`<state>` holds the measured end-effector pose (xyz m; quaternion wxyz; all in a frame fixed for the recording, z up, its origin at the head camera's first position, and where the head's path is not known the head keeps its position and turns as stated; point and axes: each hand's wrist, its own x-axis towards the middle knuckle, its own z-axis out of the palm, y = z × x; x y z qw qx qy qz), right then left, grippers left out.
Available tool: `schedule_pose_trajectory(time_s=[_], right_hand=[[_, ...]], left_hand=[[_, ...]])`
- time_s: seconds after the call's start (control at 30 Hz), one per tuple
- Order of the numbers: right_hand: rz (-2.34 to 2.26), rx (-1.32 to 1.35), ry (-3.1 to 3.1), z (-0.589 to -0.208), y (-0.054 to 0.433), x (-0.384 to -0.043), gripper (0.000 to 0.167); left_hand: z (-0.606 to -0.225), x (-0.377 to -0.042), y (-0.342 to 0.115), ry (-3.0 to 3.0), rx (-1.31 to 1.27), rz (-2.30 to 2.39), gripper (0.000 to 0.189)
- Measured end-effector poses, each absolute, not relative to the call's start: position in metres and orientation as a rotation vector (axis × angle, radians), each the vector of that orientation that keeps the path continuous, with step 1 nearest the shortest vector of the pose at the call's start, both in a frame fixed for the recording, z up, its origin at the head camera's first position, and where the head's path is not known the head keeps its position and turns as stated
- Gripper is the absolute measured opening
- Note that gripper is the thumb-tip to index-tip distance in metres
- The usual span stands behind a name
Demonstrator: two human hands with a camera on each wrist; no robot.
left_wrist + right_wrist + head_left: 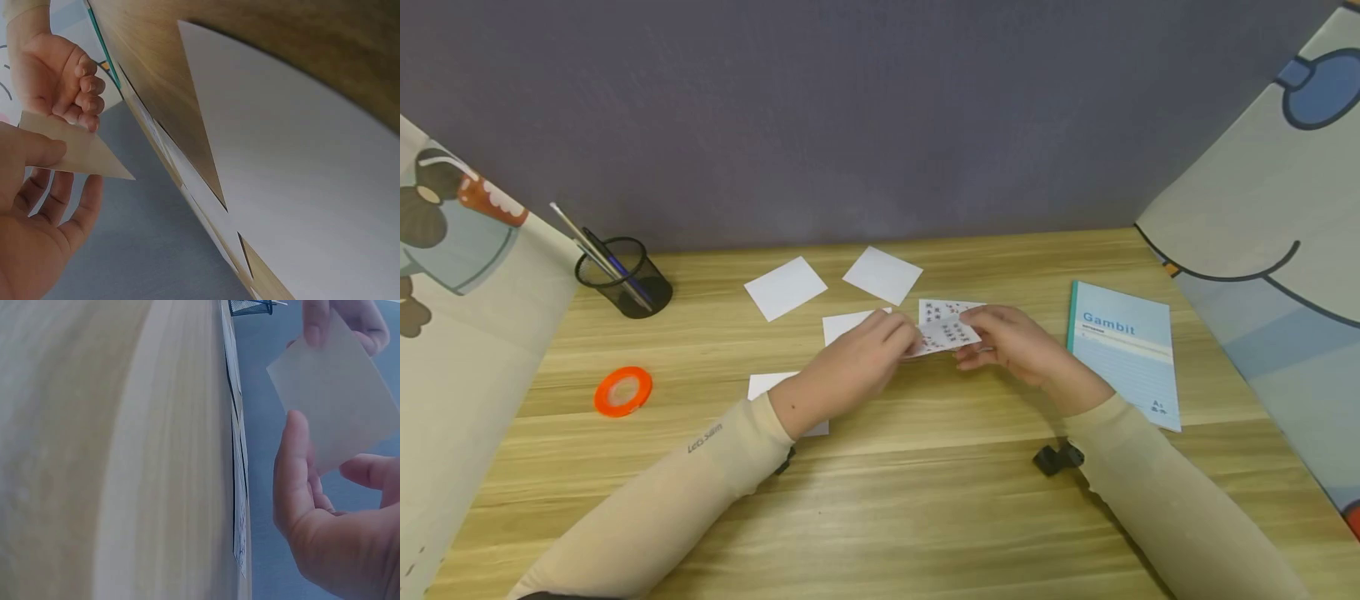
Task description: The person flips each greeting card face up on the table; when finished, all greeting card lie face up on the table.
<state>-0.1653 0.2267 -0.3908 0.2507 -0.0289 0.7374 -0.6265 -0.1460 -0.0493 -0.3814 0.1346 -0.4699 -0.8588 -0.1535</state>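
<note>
In the head view my left hand point(872, 350) pinches a small card point(951, 335) printed with dark characters and reddish drawings. The left wrist view shows the left thumb point(47, 151) lying on the card's plain back. My right hand point(1011, 346) is at the card's other end, its fingers bent loosely around that corner. In the right wrist view its thumb and fingers stand apart with the card's corner point(320, 464) between them; whether they touch it is hard to tell. Just behind the held card lies another printed card point(932, 310), partly covered.
Several white cards lie on the wooden table, such as one at the back point(883, 275) and one further left point(786, 287). At left stand a black mesh pen cup point(651, 287) and an orange tape roll point(642, 392). A blue notebook point(1123, 350) lies at right.
</note>
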Motion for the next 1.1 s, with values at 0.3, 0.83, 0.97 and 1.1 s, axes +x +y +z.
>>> schedule_pose_trajectory(time_s=[0.3, 0.83, 0.97, 1.1], right_hand=[[-1.731, -0.065, 2.001, -0.393, 0.224, -0.166, 0.051], [-1.692, -0.062, 2.009, -0.393, 0.224, -0.165, 0.043], [-1.692, -0.071, 1.998, -0.395, 0.225, -0.164, 0.040], [-1.696, -0.068, 1.992, -0.396, 0.226, -0.165, 0.039]], left_hand=[[-0.385, -0.145, -0.050, -2.473, -1.396, -0.336, 0.011], [-0.389, -0.144, -0.054, -2.453, -1.525, -0.211, 0.013], [-0.391, -0.144, -0.055, -2.432, -1.526, -0.240, 0.012], [-0.393, -0.144, -0.055, -2.442, -1.518, -0.233, 0.013]])
